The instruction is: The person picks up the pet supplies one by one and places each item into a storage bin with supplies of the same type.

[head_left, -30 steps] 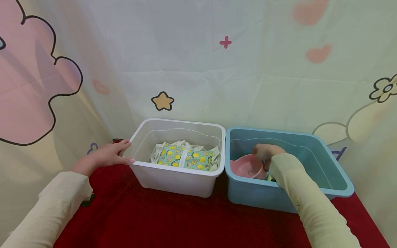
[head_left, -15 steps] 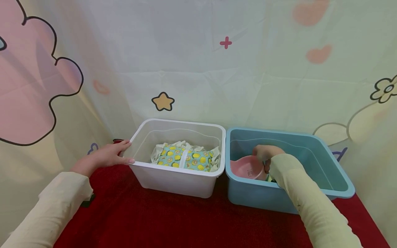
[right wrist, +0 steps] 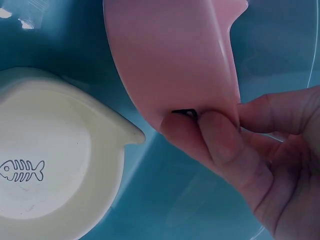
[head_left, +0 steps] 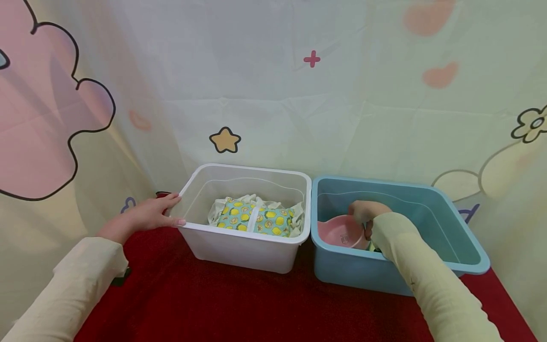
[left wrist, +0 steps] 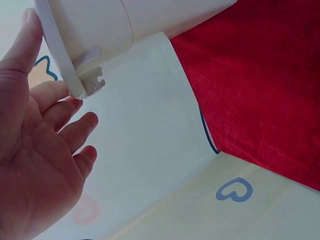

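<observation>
My right hand [head_left: 368, 212] reaches into the blue bin [head_left: 466, 237] and pinches the edge of a pink bowl [head_left: 339, 230] between thumb and fingers. Seen in the right wrist view, the pink bowl [right wrist: 167, 55] is tilted, with a pointed ear on its rim and a small dark mark by the fingertips. Beside it lies a pale yellow bowl [right wrist: 45, 145] with an ear-like point and a fishbone print. My left hand [head_left: 145, 216] rests on the near left corner of the white bin [head_left: 239, 247], thumb and forefinger on the rim, other fingers loose.
Inside the white bin lies a lemon-print cloth bundle [head_left: 239, 214] with a white band, on crumpled white fabric [head_left: 217, 209]. Both bins stand side by side on a red cloth [head_left: 239, 308]. A printed curtain [head_left: 265, 128] hangs right behind them.
Almost nothing moves. My right hand stays on the pink bowl and my left on the white bin's rim; the whole head view shifts very slightly.
</observation>
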